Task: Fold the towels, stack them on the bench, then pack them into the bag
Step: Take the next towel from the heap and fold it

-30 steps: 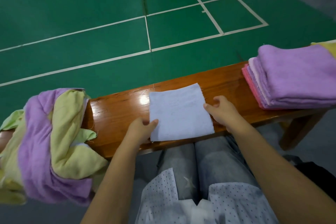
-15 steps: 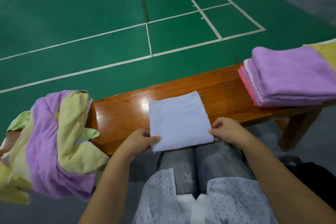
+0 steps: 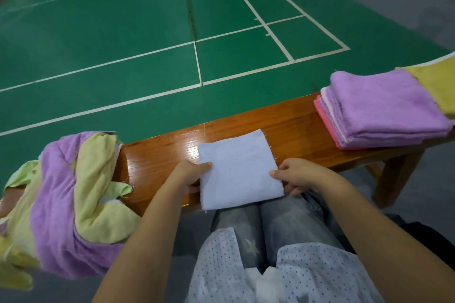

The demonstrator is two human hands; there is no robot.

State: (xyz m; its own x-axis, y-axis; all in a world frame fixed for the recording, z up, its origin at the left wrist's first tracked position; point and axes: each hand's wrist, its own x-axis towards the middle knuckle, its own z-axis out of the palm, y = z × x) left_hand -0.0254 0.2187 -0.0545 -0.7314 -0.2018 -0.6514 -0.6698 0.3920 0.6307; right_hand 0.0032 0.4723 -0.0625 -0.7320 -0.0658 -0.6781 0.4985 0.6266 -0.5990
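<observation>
Green court flooring with white lines fills the background, and across it runs a glossy wooden bench (image 3: 295,125) where all the action sits. Left hand (image 3: 189,174) pinches the left edge of the folded white towel (image 3: 238,170), thumb on top, fingers tucked beneath; right hand (image 3: 295,176) pinches the right edge the same way. That towel hangs half off the bench's near edge, over the person's knees, so only its far half looks supported by wood. Risk number one, in my view: if either pinch slackens during the carry, the layers could slide apart and the fold would open. Out to the right, near the bench's right end, sits the stack of folded towels (image 3: 384,108), purple on top, pink at the bottom, with a yellow one (image 3: 435,86) lying beside or partly over it. The stack's near side seems to overhang the near edge, so a careless landing could nudge it over. Out to the left, the heap of unfolded towels (image 3: 73,194), purple and yellow, spills off the bench's left end; any snag there might drag it to the floor. No bag can be made out for certain.
</observation>
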